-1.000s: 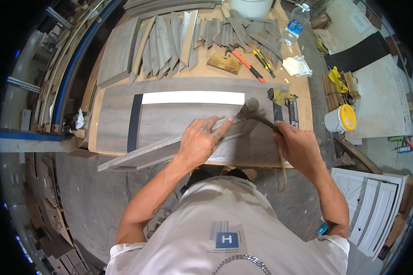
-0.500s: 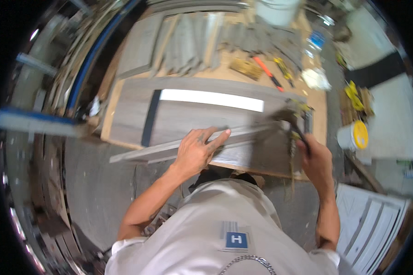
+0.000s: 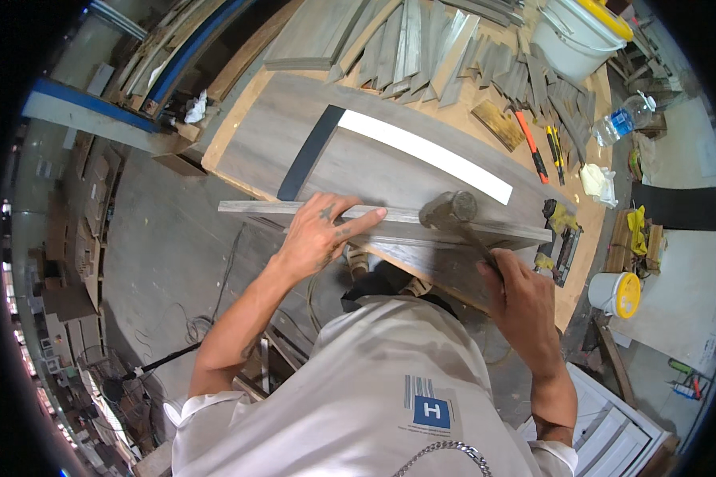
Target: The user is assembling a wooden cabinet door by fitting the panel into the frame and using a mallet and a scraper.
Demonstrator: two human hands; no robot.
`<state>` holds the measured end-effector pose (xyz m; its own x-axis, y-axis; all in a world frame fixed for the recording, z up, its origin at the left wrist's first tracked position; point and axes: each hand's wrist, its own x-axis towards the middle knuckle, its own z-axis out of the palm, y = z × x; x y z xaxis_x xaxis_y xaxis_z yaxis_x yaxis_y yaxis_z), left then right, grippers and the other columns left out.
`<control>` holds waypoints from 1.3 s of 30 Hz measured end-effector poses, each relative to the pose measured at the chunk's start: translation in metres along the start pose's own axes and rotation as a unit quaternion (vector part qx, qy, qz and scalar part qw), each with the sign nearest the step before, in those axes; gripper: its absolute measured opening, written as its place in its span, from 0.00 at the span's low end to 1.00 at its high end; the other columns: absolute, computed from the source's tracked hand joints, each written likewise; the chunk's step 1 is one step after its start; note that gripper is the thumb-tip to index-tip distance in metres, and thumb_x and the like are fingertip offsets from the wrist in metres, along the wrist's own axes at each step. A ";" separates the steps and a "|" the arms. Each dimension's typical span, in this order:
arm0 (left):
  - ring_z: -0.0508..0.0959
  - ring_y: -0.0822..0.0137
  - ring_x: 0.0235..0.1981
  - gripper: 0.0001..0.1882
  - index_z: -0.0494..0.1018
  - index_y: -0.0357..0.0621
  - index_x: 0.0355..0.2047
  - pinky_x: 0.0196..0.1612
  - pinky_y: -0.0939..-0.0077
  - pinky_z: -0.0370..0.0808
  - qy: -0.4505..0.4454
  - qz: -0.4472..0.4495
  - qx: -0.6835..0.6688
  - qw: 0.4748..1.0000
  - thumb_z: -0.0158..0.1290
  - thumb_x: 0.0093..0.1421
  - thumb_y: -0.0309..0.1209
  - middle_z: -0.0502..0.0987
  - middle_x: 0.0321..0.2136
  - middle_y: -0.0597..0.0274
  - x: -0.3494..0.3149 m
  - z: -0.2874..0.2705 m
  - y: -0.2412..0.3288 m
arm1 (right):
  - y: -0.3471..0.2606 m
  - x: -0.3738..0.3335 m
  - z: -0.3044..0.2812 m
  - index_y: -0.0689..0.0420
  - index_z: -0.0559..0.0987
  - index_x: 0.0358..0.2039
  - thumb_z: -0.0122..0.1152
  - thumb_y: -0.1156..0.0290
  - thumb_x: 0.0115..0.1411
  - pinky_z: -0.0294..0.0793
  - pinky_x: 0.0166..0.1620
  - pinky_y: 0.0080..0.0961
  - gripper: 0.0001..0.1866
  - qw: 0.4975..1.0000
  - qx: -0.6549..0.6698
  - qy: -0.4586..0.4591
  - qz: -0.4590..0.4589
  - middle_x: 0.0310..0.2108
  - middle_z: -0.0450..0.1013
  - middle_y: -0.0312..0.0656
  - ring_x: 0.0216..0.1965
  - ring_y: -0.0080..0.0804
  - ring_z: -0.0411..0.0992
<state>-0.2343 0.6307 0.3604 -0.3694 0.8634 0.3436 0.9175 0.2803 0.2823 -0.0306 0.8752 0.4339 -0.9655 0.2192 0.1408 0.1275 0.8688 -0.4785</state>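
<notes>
Seen from the mallet head, many grey wooden slats (image 3: 402,48) crowd twelve o'clock, one flat black strip (image 3: 311,153) lies at ten, one white strip (image 3: 426,155) at eleven, and two round yellow-lidded white buckets (image 3: 573,41) at one and four. The right hand (image 3: 525,310) is wrapped round the dark, blunt-headed mallet (image 3: 451,209). A long grey wood-grain board (image 3: 402,216) spans nine to three, blocking the strips' near side; the left hand (image 3: 318,237) drapes its edge, though partly hidden fingers leave any pinch unclear.

Grey wood-grained board (image 3: 406,215); dark grey mallet (image 3: 451,210); white strip (image 3: 426,153); black strip (image 3: 311,153).
</notes>
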 end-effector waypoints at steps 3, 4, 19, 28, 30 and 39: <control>0.75 0.60 0.38 0.39 0.75 0.67 0.56 0.42 0.66 0.72 0.003 0.009 -0.009 1.000 0.57 0.42 0.17 0.77 0.43 0.61 -0.002 0.001 -0.003 | -0.006 0.008 0.008 0.59 0.72 0.34 0.61 0.71 0.61 0.70 0.25 0.38 0.07 0.999 -0.027 -0.022 -0.014 0.23 0.72 0.44 0.22 0.46 0.73; 0.75 0.60 0.38 0.40 0.74 0.68 0.57 0.43 0.65 0.73 0.003 0.015 -0.010 1.000 0.58 0.41 0.18 0.77 0.43 0.61 -0.003 0.002 -0.004 | -0.006 0.009 0.011 0.58 0.72 0.34 0.60 0.71 0.62 0.70 0.24 0.37 0.07 0.997 -0.056 -0.045 -0.018 0.23 0.72 0.43 0.21 0.45 0.73; 0.74 0.59 0.43 0.43 0.70 0.73 0.60 0.47 0.64 0.72 -0.066 -0.011 0.020 0.998 0.56 0.41 0.20 0.75 0.47 0.59 -0.008 -0.016 -0.007 | -0.008 0.012 0.010 0.58 0.74 0.39 0.60 0.69 0.61 0.72 0.26 0.38 0.08 0.996 -0.058 -0.063 -0.007 0.26 0.74 0.45 0.24 0.47 0.74; 0.73 0.60 0.41 0.39 0.72 0.70 0.58 0.45 0.65 0.72 -0.066 0.016 -0.021 0.997 0.60 0.43 0.24 0.72 0.45 0.62 -0.025 -0.013 -0.003 | 0.033 -0.036 0.011 0.60 0.74 0.34 0.55 0.66 0.68 0.55 0.22 0.20 0.11 0.967 0.109 0.097 0.208 0.16 0.59 0.31 0.18 0.18 0.56; 0.74 0.58 0.45 0.39 0.71 0.69 0.59 0.49 0.64 0.71 -0.032 0.010 -0.041 0.999 0.56 0.45 0.21 0.74 0.46 0.58 -0.033 -0.013 -0.002 | 0.045 -0.052 0.004 0.61 0.76 0.38 0.56 0.63 0.68 0.57 0.23 0.19 0.13 0.909 0.162 0.175 0.340 0.19 0.62 0.30 0.21 0.18 0.58; 0.73 0.53 0.55 0.36 0.77 0.62 0.52 0.58 0.58 0.70 0.062 -0.159 0.092 0.981 0.59 0.41 0.16 0.72 0.56 0.56 -0.121 -0.051 -0.064 | 0.173 -0.148 -0.005 0.67 0.77 0.46 0.56 0.55 0.66 0.70 0.47 0.38 0.24 0.878 -0.073 0.249 0.402 0.38 0.77 0.56 0.38 0.43 0.72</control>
<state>-0.2555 0.4869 0.3465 -0.6462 0.6654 0.3738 0.7596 0.6082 0.2306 0.1358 0.9957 0.3345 -0.3356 0.9233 0.1868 0.7852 0.3837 -0.4861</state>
